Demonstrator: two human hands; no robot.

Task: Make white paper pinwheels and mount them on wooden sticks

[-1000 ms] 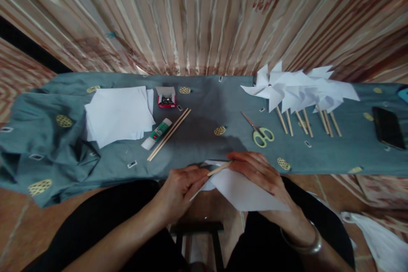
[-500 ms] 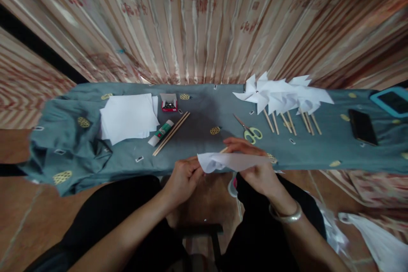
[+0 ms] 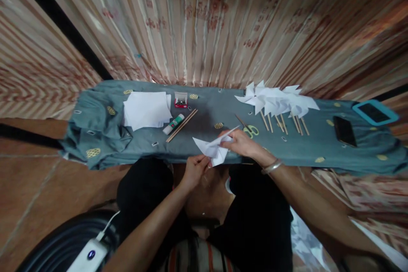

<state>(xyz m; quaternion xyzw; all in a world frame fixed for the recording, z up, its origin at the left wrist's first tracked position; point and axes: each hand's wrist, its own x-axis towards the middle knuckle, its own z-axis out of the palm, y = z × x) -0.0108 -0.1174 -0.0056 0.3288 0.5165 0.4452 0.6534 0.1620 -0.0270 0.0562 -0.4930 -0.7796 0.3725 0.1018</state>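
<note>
A white paper pinwheel [image 3: 212, 149] is between my hands, above the table's near edge, its pointed blades spread at an angle. My left hand [image 3: 194, 171] pinches it low on the left with thumb and fingers. On the other side, my right hand [image 3: 242, 143] is closed on a blade at the upper right; its fingertips are partly behind the paper. Whether a stick is attached to this pinwheel cannot be seen. Just beyond my right hand lie scissors [image 3: 251, 131] with yellow-green handles, partly covered by it.
On the cloth-covered table [image 3: 204, 125] are stacked white paper [image 3: 146, 109], a small red box of metal pieces [image 3: 181, 100], a glue stick [image 3: 174, 124], wooden sticks [image 3: 182, 125], several finished pinwheels [image 3: 280, 98], a phone [image 3: 344, 131] and a blue-framed device [image 3: 375, 112]. A white power bank [image 3: 89, 256] sits lower left.
The pinwheel has turned from nearly edge-on to showing its blades. My right hand has shifted up and left onto a blade. The camera view has moved, bringing the power bank into sight.
</note>
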